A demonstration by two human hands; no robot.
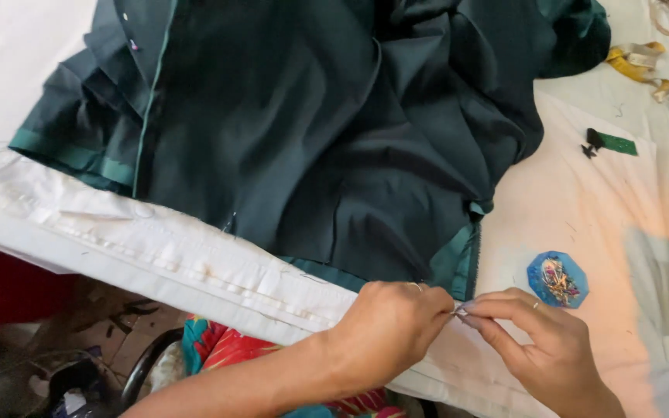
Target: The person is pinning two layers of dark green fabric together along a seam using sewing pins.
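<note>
Dark green garment lies spread over a white padded table, lighter green hem along its lower edge. Left hand and right hand meet fingertip to fingertip at the garment's lower corner, pinching something small; item too small to identify. Blue octagonal pin dish sits just beside the right hand. Green scrap and yellow tape lie well apart, upper right.

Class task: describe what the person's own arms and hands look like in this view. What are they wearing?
Both forearms are bare, with no sleeves in view. The left hand wears a thin ring on one finger, and the right hand wears a ring too. The fingernails on the right hand look pale. No gloves, watch or bracelet show.
</note>
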